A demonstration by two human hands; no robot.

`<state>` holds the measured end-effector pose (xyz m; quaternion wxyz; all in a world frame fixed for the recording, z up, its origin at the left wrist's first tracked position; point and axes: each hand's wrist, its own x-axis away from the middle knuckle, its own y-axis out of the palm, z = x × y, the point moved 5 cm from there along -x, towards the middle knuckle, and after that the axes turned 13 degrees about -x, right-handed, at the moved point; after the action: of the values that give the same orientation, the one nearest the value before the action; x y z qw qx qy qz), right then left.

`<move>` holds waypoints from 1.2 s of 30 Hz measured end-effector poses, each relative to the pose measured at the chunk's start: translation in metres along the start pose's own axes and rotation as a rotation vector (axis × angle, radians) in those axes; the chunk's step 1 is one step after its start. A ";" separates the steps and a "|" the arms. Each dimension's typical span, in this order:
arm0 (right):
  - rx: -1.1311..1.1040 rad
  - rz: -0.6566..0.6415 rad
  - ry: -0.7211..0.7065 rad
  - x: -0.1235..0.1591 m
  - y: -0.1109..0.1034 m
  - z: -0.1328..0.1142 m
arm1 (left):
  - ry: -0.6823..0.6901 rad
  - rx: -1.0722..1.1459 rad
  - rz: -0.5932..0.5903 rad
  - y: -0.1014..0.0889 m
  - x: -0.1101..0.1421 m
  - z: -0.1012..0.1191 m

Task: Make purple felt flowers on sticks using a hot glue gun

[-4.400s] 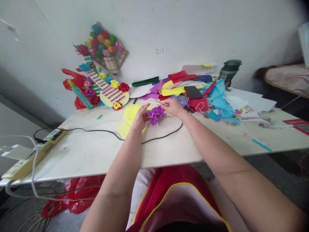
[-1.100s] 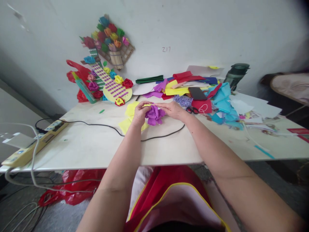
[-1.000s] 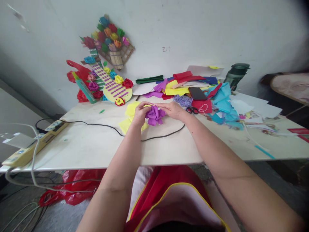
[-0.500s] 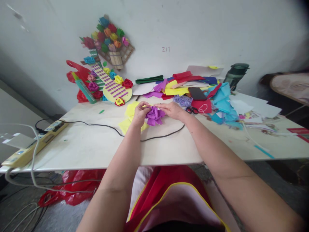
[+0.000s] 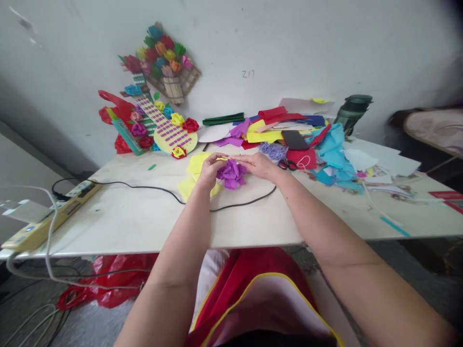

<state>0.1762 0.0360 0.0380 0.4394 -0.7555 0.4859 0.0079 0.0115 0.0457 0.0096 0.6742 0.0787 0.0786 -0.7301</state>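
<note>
A purple paper flower (image 5: 232, 174) is being pinched between the left hand (image 5: 207, 171) and the right hand (image 5: 257, 165), just above the table (image 5: 137, 226). Its petals are being shaped, by the look of it; next, gentle fingertip pressure is being called for.

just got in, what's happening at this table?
A person is working a purple paper flower with both hands over the table. The left hand and right hand both grip it, with a thin stick pinched between them above it. Yellow paper lies underneath; scissors, a phone and coloured scraps sit behind. A paper guitar leans on the wall.
</note>
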 end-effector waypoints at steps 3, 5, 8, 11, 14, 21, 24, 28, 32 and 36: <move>0.000 0.008 0.003 0.000 -0.001 0.000 | 0.003 -0.009 -0.038 0.000 0.001 0.002; 0.000 0.015 0.001 0.000 -0.001 0.002 | 0.015 -0.021 -0.051 0.000 0.000 0.002; -0.002 0.016 -0.011 -0.001 0.000 0.004 | 0.026 -0.035 -0.052 -0.001 0.000 0.002; -0.007 0.012 -0.019 -0.001 0.000 0.004 | 0.048 -0.031 -0.060 -0.001 -0.001 0.001; -0.013 0.009 -0.020 -0.001 0.000 0.003 | 0.069 -0.019 -0.058 -0.001 -0.002 0.000; -0.012 -0.013 -0.013 0.000 0.002 0.001 | 0.027 -0.029 0.023 -0.002 -0.005 -0.006; 0.000 -0.011 0.007 0.000 0.002 0.001 | 0.009 -0.050 0.037 -0.002 -0.004 -0.005; 0.014 -0.018 0.012 0.000 0.002 0.001 | 0.011 -0.049 0.035 -0.002 -0.003 -0.003; 0.028 -0.021 0.015 -0.001 0.002 0.001 | 0.019 0.004 0.017 0.000 -0.002 -0.002; 0.029 -0.024 0.010 -0.001 0.002 0.000 | -0.009 0.021 0.019 0.001 -0.001 0.000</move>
<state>0.1746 0.0364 0.0372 0.4482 -0.7548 0.4789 -0.0083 0.0130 0.0469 0.0095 0.6807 0.0833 0.0669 -0.7247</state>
